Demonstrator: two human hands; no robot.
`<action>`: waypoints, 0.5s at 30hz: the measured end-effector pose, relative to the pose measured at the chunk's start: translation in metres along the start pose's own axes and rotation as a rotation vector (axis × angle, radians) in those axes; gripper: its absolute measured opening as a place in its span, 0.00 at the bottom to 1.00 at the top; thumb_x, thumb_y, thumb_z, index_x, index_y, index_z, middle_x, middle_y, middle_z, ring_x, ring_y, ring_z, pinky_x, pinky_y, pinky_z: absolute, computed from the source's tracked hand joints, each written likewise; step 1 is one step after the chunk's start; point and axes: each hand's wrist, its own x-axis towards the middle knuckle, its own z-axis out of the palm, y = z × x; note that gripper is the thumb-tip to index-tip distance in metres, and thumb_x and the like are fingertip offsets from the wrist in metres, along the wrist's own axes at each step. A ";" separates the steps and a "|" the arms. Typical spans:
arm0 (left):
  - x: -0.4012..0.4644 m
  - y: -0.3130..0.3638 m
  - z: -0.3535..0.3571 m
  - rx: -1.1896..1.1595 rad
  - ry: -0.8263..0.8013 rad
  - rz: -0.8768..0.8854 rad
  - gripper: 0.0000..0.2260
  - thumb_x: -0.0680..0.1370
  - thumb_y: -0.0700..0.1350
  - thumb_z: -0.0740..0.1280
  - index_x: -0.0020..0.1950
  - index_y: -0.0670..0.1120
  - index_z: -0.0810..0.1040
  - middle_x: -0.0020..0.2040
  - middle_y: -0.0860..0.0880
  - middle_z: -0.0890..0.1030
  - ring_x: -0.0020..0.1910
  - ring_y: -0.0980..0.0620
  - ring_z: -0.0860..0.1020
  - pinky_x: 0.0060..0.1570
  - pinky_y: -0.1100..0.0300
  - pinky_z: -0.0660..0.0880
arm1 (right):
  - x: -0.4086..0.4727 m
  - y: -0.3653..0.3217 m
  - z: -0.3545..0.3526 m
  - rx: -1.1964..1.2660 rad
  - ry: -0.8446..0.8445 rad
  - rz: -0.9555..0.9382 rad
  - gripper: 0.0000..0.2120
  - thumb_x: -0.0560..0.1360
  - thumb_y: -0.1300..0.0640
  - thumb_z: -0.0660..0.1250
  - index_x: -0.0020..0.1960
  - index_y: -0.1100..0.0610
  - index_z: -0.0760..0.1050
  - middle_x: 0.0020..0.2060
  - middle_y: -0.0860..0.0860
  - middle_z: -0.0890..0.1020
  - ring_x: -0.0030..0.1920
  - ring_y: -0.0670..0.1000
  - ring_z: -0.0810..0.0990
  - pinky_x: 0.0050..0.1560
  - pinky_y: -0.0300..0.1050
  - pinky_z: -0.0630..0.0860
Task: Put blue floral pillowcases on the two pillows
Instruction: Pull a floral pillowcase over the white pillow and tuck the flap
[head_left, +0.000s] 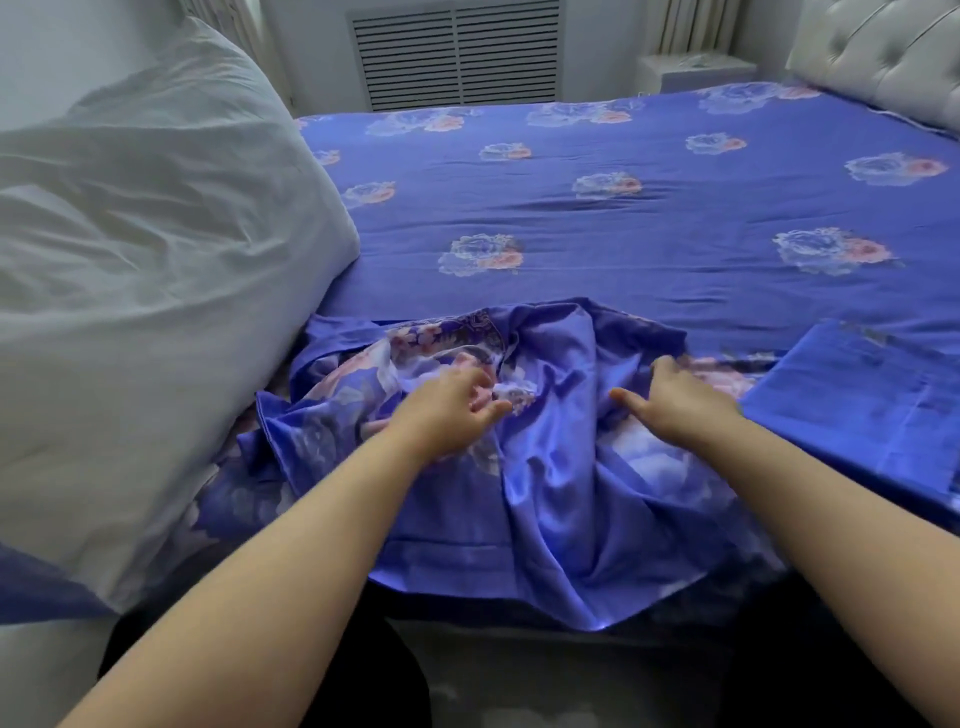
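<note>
Lying crumpled at lower centre of the frame, the blue floral pillowcase sits on the floral bedsheet, with the left hand on it, fingers loosely curled into its folds, and the right hand pressing on it, thumb out. A bare white pillow fills the left side, touching the crumpled cloth; a folded pillowcase lies at right. A vent grille and tufted headboard line the top; no writing is legible.

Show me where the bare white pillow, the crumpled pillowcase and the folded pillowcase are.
bare white pillow (156, 270): head view, on its wrinkled middle.
crumpled pillowcase (550, 467): head view, on the shiny blue fold between the two hands.
folded pillowcase (872, 400): head view, on its flat top face.
</note>
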 end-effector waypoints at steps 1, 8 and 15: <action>0.002 0.004 0.011 0.051 -0.010 -0.025 0.20 0.75 0.61 0.64 0.59 0.49 0.74 0.57 0.47 0.77 0.56 0.46 0.76 0.54 0.52 0.73 | 0.004 0.002 0.004 0.077 -0.066 0.035 0.37 0.73 0.33 0.60 0.67 0.61 0.59 0.54 0.58 0.79 0.47 0.58 0.80 0.42 0.49 0.75; 0.021 0.003 0.013 0.099 0.008 -0.237 0.13 0.73 0.54 0.68 0.44 0.44 0.75 0.45 0.43 0.80 0.48 0.43 0.79 0.45 0.54 0.73 | -0.001 -0.039 0.033 0.647 -0.208 -0.184 0.23 0.72 0.62 0.68 0.66 0.57 0.68 0.58 0.54 0.78 0.55 0.52 0.77 0.55 0.42 0.71; 0.028 0.001 -0.016 -0.677 0.216 -0.445 0.13 0.77 0.48 0.68 0.36 0.45 0.69 0.31 0.46 0.70 0.28 0.50 0.69 0.25 0.59 0.76 | 0.017 -0.002 -0.007 -0.129 0.044 0.151 0.20 0.77 0.61 0.55 0.68 0.54 0.67 0.67 0.59 0.66 0.66 0.62 0.68 0.62 0.54 0.68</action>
